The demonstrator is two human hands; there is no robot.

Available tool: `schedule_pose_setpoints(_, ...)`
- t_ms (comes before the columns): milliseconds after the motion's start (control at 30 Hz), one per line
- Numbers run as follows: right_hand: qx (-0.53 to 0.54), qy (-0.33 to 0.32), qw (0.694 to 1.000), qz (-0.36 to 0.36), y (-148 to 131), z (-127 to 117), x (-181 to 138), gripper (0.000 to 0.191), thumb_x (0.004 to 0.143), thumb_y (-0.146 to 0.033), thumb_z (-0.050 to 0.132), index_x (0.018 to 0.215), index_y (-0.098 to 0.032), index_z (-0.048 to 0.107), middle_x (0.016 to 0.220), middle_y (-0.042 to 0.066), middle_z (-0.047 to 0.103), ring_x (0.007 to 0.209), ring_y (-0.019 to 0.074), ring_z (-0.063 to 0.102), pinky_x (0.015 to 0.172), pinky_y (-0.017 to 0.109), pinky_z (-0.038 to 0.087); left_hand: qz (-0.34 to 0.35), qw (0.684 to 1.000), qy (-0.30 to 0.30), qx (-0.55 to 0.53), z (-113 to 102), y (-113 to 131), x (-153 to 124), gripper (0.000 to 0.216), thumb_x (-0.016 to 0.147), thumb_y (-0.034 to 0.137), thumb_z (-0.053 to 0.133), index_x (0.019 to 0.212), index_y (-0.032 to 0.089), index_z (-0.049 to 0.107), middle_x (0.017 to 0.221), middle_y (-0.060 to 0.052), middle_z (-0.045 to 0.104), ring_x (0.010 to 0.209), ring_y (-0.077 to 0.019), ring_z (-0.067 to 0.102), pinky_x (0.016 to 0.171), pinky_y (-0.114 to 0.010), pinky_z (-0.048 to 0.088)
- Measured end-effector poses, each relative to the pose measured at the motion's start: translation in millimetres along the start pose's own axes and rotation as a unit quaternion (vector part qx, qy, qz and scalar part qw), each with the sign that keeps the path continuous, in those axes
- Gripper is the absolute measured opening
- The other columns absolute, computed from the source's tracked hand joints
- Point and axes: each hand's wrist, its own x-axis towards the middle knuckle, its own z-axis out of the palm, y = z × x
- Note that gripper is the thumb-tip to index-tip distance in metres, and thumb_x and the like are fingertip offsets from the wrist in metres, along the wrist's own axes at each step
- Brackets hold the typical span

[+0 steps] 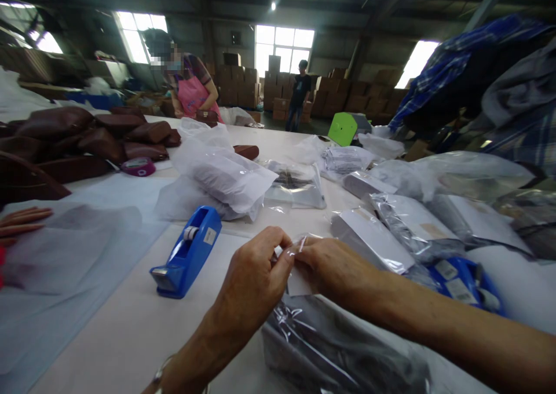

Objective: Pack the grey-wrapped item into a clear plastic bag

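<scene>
Pinching the top edge of a clear plastic bag (330,342) holding a dark item, the left hand (252,281) and right hand (336,269) meet fingertip to fingertip, both closed on the film, just right of the blue tape dispenser (186,252) on the white table (121,324).

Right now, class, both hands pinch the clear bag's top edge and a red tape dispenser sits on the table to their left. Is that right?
Not quite. The head view shows the tape dispenser is blue, not red. The rest stands: left hand and right hand pinch the clear bag.
</scene>
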Motion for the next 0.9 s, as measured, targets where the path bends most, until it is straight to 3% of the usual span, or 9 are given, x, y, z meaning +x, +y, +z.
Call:
schedule_pose_setpoints(200,-0.066,0.019,0.997,0.041,-20,2,-13,0.022,0.093,-0.027,0.052,0.108,-0.018,0.065,0.103,0.011,0.072,0.097,0.0268,0.064,0.078,0.036,0.048,-0.026,0.997,0.036,0.061,-2,-6,9,0.012,0.09,0.023,0.051,0.08,0.022,0.056,0.076,0.003,0.062,0.07,-0.0152,0.057,0.067,-0.028,0.039)
schedule_pose_setpoints(267,-0.027,0.042,0.998,0.034,-28,-1,-16,0.035,0.089,-0.038,0.059,0.118,-0.018,0.062,0.112,0.011,0.069,0.106,0.0294,0.06,0.087,0.041,0.049,-0.036,0.997,0.002,0.073,-6,-5,17,0.005,0.088,0.026,0.056,0.09,0.023,0.06,0.079,0.003,0.066,0.072,-0.0165,0.06,0.066,-0.028,0.039)
schedule_pose_setpoints(333,0.023,0.056,0.998,0.024,-33,-2,-18,0.044,0.085,-0.039,0.063,0.124,-0.019,0.059,0.122,0.011,0.066,0.112,0.0292,0.057,0.097,0.044,0.046,-0.025,0.993,-0.057,0.103,-10,-2,26,0.014,0.086,0.033,0.061,0.099,0.026,0.064,0.081,0.003,0.069,0.074,-0.0181,0.062,0.065,-0.028,0.039)
schedule_pose_setpoints(467,0.084,0.066,0.994,0.008,-34,5,-17,0.033,0.081,-0.028,0.064,0.112,-0.018,0.065,0.121,0.011,0.065,0.115,0.027,0.056,0.102,0.043,0.044,0.013,0.972,-0.13,0.197,-18,6,44,0.011,0.085,0.03,0.061,0.08,0.025,0.07,0.075,0.002,0.07,0.07,-0.0187,0.062,0.06,-0.029,0.033)
schedule_pose_setpoints(533,0.101,0.081,0.991,-0.023,-32,10,-18,0.018,0.084,-0.023,0.058,0.1,-0.017,0.066,0.111,0.009,0.066,0.106,0.0228,0.059,0.096,0.038,0.048,0.012,0.977,-0.107,0.183,-17,9,47,0.015,0.086,0.025,0.057,0.076,0.023,0.068,0.074,0.001,0.07,0.069,-0.0174,0.061,0.059,-0.028,0.034)
schedule_pose_setpoints(633,0.1,0.102,0.987,-0.071,-26,18,-24,0.018,0.086,-0.015,0.051,0.097,-0.018,0.065,0.102,0.006,0.067,0.094,0.017,0.063,0.086,0.031,0.053,0.016,0.996,-0.021,0.091,-10,8,39,0.017,0.087,0.022,0.053,0.073,0.02,0.062,0.072,0.001,0.065,0.069,-0.0153,0.058,0.063,-0.027,0.038)
schedule_pose_setpoints(767,-0.064,0.154,0.983,-0.078,-19,26,-37,0.034,0.08,-0.02,0.066,0.113,-0.015,0.063,0.12,0.013,0.067,0.113,0.0275,0.062,0.096,0.041,0.054,0.026,0.998,0.058,-0.004,-4,-3,24,0.017,0.088,0.021,0.05,0.072,0.019,0.057,0.075,0.001,0.059,0.071,-0.0148,0.055,0.067,-0.026,0.042)
schedule_pose_setpoints(833,-0.167,0.171,0.968,-0.076,-18,30,-43,0.039,0.077,-0.02,0.068,0.115,-0.011,0.063,0.119,0.018,0.068,0.11,0.0322,0.065,0.089,0.042,0.058,0.031,0.998,0.049,-0.02,-5,-7,21,0.017,0.088,0.021,0.049,0.074,0.019,0.058,0.08,0.0,0.061,0.076,-0.0154,0.057,0.071,-0.026,0.044)
schedule_pose_setpoints(900,-0.24,0.183,0.948,-0.103,-20,35,-47,0.036,0.077,-0.012,0.061,0.113,-0.008,0.064,0.11,0.019,0.071,0.097,0.0301,0.07,0.073,0.036,0.062,0.02,1.0,0.015,-0.007,-8,-8,22,0.017,0.088,0.02,0.047,0.076,0.019,0.059,0.079,0.0,0.063,0.076,-0.0159,0.059,0.07,-0.027,0.044)
